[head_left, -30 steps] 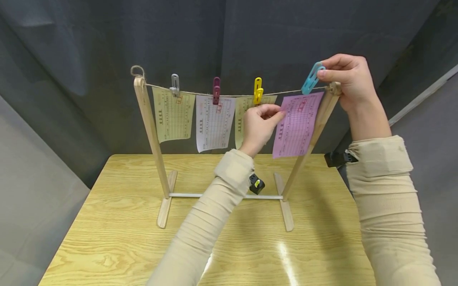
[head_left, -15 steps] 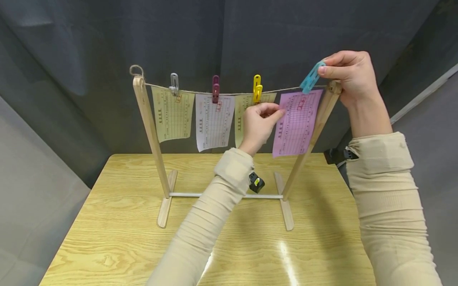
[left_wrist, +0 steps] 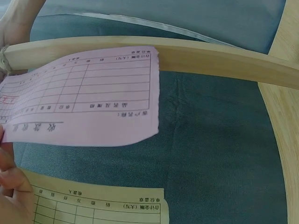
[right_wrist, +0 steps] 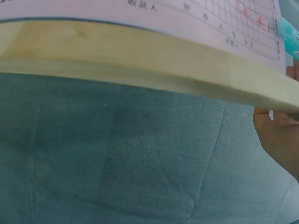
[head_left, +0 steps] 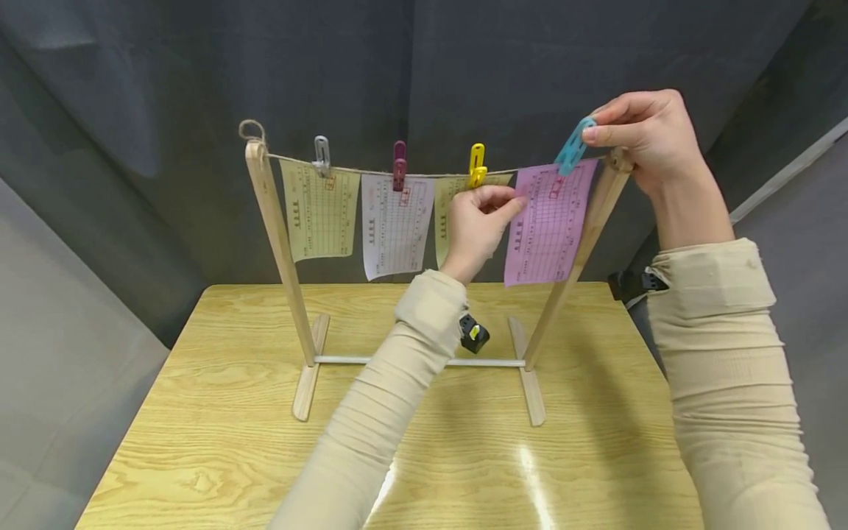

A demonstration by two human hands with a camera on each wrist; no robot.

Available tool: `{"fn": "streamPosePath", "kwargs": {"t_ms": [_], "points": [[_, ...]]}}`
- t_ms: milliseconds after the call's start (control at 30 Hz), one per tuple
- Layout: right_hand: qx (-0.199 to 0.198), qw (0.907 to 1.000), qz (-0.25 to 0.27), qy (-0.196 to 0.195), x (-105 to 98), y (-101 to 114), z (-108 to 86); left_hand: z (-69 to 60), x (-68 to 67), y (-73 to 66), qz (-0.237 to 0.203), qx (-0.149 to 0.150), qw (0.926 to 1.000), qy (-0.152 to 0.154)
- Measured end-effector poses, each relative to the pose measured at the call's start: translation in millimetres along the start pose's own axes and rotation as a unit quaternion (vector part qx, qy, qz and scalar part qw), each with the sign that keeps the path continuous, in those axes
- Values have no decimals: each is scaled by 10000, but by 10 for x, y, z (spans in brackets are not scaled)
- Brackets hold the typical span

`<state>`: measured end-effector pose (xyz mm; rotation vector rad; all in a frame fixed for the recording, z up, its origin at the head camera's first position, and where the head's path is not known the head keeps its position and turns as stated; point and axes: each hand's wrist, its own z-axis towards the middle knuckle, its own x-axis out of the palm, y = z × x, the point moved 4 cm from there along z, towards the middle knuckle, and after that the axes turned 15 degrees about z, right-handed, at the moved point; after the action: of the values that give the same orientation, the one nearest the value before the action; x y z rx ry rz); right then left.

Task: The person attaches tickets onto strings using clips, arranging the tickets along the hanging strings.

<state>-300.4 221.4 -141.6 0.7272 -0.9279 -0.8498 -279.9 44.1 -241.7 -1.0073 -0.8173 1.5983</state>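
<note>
A pink printed receipt slip (head_left: 547,228) hangs at the right end of a twine line (head_left: 380,174). My left hand (head_left: 478,224) pinches its left edge between thumb and finger. With thumb and fingertips my right hand (head_left: 652,140) grips a blue clothespin (head_left: 573,147), whose lower end is over the slip's top edge at the line. In the left wrist view the pink slip (left_wrist: 98,100) spreads out beside the wooden post, its lower end loose. The right wrist view catches only part of the blue clothespin (right_wrist: 289,37) and my right hand (right_wrist: 280,140).
Yellow (head_left: 321,213) and white slips (head_left: 397,228) hang under grey (head_left: 322,156), maroon (head_left: 400,165) and yellow clothespins (head_left: 477,165). A second yellow slip is partly behind my left hand. Wooden posts (head_left: 281,250) carry the line above a wooden table (head_left: 199,442). Dark curtain stands behind.
The blue clothespin has shifted slightly left and sits lower over the pink slip, whose top edge has risen to the line. My left hand keeps its pinch, nearly still.
</note>
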Motion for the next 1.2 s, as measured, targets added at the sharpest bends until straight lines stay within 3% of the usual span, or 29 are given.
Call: {"fn": "streamPosePath", "kwargs": {"t_ms": [367,833,1200], "points": [[300,9987,-175,360,0,-39,-28,-8,9,31,-9,-125,9999,88],[456,9960,-761,-59,-38,-59,-51,-5,10,65,44,-331,9992,211],[577,9953,-783,-1,-86,-83,-98,1,40,61,211,-387,9986,284]]}}
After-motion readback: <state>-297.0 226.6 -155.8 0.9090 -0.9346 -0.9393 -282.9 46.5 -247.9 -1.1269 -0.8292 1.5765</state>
